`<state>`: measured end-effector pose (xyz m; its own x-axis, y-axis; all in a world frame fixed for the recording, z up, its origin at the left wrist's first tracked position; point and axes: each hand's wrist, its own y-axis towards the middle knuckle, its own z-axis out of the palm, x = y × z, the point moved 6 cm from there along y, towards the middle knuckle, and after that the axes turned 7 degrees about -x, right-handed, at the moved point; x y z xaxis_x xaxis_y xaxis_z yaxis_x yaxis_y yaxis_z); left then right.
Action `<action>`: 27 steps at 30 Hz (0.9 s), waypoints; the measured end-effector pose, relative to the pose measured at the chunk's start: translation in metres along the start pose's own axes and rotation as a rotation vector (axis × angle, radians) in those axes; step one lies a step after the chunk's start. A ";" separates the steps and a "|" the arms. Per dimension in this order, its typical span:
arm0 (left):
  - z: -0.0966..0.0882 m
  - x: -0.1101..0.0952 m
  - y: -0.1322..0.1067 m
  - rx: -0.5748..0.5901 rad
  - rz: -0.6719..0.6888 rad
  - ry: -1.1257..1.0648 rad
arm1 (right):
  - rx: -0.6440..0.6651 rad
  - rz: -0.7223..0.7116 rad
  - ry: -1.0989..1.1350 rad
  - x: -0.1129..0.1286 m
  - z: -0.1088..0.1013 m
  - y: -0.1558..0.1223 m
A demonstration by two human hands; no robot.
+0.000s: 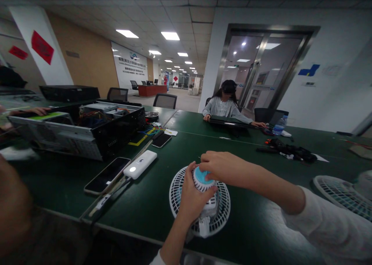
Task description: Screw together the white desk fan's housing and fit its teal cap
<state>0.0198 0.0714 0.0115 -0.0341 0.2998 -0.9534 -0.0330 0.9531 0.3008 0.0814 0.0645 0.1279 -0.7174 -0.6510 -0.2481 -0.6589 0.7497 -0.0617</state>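
A small white fan (200, 201) lies face down on the green table (250, 226) near its front edge, its round grille flat on the surface. My left hand (190, 197) is wrapped round the fan's motor housing from the left. My right hand (222, 168) reaches in from the right, its fingers pinched over the blue and white cap (202, 178) on top of the housing. What the fingertips hold is hidden.
A white power bank (140, 164) and a dark phone (107, 174) lie to the left. An open computer case (84, 131) stands further left. A loose white grille (340, 195) lies at the right. Across the table sits a person (225, 104); black tools (287, 148) lie near.
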 end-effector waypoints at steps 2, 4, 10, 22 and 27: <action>0.000 -0.001 0.000 -0.004 -0.006 0.001 | 0.006 -0.009 -0.022 0.002 0.000 0.002; 0.000 -0.002 0.000 -0.007 -0.005 0.002 | 0.015 -0.009 -0.042 0.003 0.000 0.004; 0.001 0.002 0.001 -0.019 0.021 0.011 | 0.021 0.048 -0.079 0.004 0.010 0.010; 0.002 0.001 0.002 -0.022 0.054 -0.018 | -0.019 0.350 0.043 -0.010 0.016 0.015; 0.001 0.004 0.002 -0.004 0.031 0.002 | 0.072 0.042 0.178 -0.010 0.003 0.001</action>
<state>0.0206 0.0747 0.0085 -0.0374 0.3295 -0.9434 -0.0361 0.9430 0.3308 0.0889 0.0720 0.1274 -0.7769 -0.6248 -0.0771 -0.6142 0.7792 -0.1250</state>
